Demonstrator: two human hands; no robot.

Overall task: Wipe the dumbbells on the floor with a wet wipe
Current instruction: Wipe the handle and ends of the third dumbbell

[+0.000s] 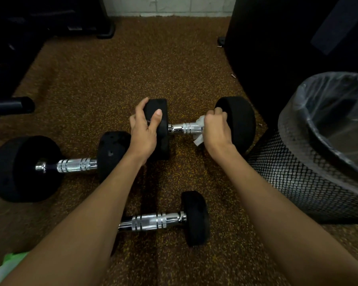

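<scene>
Far dumbbell: black round-headed dumbbell with a ribbed chrome handle [184, 127], lying on the brown speckled rubber floor [112, 79], just beside the bin.
Left hand: left hand [145, 129] cups the dumbbell's left head, fingers curled over its top, thumb on the inner face.
Right hand: right hand [215, 129] is closed around the handle's right end, fingers clenched on a crumpled white wet wipe [198, 131].
Left dumbbell: larger black dumbbell [43, 167], untouched, beside the left forearm.
Near dumbbell: smaller black dumbbell [163, 219] between the forearms.
Bin: black mesh wastebasket with clear liner [298, 176], at right.
</scene>
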